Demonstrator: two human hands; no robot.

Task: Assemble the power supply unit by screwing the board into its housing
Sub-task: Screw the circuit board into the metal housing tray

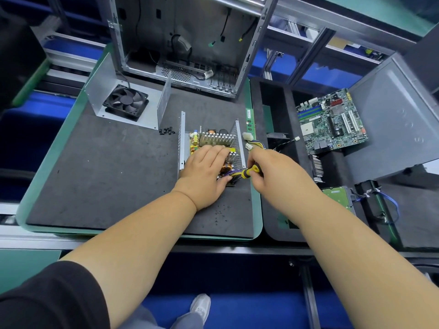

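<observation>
Left hand [204, 172] lies flat on the board [209, 148] inside its housing [181, 143] on the table [107, 174]. Right hand [268, 172] grips a screwdriver [250, 171]; its hidden tip could slip among wires.

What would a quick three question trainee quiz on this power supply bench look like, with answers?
1. True or false: the left hand rests on the board in its housing.
2. Which hand grips the screwdriver?
3. The spare screws lie: A) on the motherboard, B) on the mat near the fan, C) inside the case.

Key: 1 true; 2 right hand; 3 B.
</observation>
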